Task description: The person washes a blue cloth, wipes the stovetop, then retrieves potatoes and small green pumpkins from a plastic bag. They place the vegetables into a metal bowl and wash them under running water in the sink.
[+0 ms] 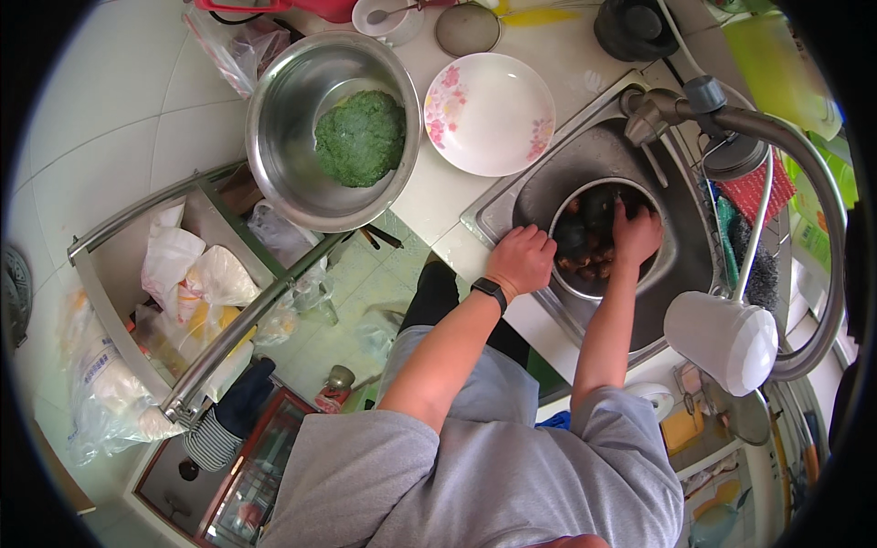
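Observation:
A round metal bowl [559, 282] sits in the stainless steel sink [685, 274]. It holds several dark brown, rounded pieces [579, 240], blackish in places; what they are cannot be told. My right hand [637, 233] reaches down into the bowl among them, its fingertips hidden. My left hand [524, 259], with a black watch [489, 294] on the wrist, is curled over the bowl's left rim at the sink edge. Above the bowl stands the faucet [647, 123].
Left on the counter, a steel basin [281, 185] holds a finely textured green mass [361, 139]. Beside it lies a floral white plate [493, 113]. A white cylindrical fixture [719, 342] hangs at the sink's right. An open drawer [123, 315] with plastic bags juts out at left.

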Demonstrator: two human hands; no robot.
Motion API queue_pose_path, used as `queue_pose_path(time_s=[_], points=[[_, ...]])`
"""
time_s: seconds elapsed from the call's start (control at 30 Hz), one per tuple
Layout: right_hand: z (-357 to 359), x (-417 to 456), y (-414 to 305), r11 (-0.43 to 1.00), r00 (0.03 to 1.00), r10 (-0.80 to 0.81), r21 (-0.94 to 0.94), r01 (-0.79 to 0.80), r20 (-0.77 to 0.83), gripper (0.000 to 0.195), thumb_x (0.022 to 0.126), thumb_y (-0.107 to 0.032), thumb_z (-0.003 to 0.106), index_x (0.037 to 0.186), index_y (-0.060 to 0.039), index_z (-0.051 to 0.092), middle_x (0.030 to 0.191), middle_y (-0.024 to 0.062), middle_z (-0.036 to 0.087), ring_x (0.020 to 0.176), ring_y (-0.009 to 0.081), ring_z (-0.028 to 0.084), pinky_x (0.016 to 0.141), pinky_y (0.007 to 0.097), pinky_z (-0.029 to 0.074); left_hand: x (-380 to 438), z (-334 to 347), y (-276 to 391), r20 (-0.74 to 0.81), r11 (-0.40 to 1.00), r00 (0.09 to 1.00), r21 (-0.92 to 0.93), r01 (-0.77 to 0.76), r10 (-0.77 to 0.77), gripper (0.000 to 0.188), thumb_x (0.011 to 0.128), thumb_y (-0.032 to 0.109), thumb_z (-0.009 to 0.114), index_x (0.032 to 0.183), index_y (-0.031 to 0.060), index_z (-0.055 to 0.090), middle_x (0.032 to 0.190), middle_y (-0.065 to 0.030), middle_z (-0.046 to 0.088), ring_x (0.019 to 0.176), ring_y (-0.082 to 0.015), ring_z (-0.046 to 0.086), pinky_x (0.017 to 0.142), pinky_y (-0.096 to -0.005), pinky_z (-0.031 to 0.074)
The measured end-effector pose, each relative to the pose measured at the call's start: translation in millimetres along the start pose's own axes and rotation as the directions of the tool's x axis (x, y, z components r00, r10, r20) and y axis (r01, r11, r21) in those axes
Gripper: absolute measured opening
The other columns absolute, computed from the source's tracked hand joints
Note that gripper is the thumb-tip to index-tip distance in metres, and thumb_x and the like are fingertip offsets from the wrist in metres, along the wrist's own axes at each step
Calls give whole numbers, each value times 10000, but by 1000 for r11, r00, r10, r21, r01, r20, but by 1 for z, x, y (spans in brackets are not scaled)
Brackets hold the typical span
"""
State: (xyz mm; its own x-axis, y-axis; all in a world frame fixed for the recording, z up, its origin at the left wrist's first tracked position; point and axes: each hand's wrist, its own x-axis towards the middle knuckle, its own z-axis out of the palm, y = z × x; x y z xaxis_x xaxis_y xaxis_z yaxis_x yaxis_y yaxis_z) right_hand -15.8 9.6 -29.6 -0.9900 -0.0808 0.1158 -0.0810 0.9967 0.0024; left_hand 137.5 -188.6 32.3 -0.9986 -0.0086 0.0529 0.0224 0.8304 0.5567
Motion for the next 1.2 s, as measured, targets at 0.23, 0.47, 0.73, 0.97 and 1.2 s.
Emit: queue_pose_path(time_s=[0.23, 0.47, 0.73, 0.97, 1.2], points=[[21, 11, -34, 994, 822, -105, 69, 80, 559, 526, 1005, -497, 479, 1071, -37, 726, 1078, 255, 700, 1061, 392, 658, 972, 535, 480, 4, -4, 1, 51, 1000, 999, 4, -15, 14, 75, 735, 162, 658, 733, 107, 608, 762, -69, 607, 840, -259, 606, 747, -378, 494], [-10, -10, -5, 956, 889, -274, 209, 208, 368, 615, 1006, -562, 458, 1189, -22, 686, 1192, 236, 679, 1208, 381, 595, 1150, 598, 304, 0, -1, 0, 15, 1000, 1000, -10, 13, -12, 78, 735, 162, 665, 733, 107, 611, 778, -72, 618, 864, -260, 614, 763, -378, 500], [18, -12, -34, 879, 876, -245, 477, 19, 416, 558, 874, -401, 674, 1263, -1, 651, 1202, 232, 681, 1221, 414, 583, 1086, 472, 421, 1, -2, 1, 50, 1000, 999, 9, -2, 2, 85, 739, 172, 661, 724, 112, 602, 766, -64, 609, 846, -258, 609, 747, -377, 495], [-30, -62, 13, 650, 875, 271, 594, -474, 401, 658, 833, -387, 807, 1299, 39, 621, 1310, 242, 635, 1250, 350, 595, 1049, 401, 463, 3, -4, 0, 21, 1000, 1000, 0, -6, 6, 80, 732, 168, 660, 730, 113, 603, 760, -63, 603, 843, -257, 608, 743, -374, 494], [-10, -36, -7, 305, 738, 541, 723, -620, 404, 792, 808, -365, 861, 1360, 100, 534, 1332, 201, 622, 1215, 276, 603, 1033, 373, 471, 3, -3, 1, 12, 1000, 1000, -1, -10, 10, 78, 728, 162, 660, 731, 112, 601, 763, -64, 604, 831, -255, 606, 738, -375, 494]])
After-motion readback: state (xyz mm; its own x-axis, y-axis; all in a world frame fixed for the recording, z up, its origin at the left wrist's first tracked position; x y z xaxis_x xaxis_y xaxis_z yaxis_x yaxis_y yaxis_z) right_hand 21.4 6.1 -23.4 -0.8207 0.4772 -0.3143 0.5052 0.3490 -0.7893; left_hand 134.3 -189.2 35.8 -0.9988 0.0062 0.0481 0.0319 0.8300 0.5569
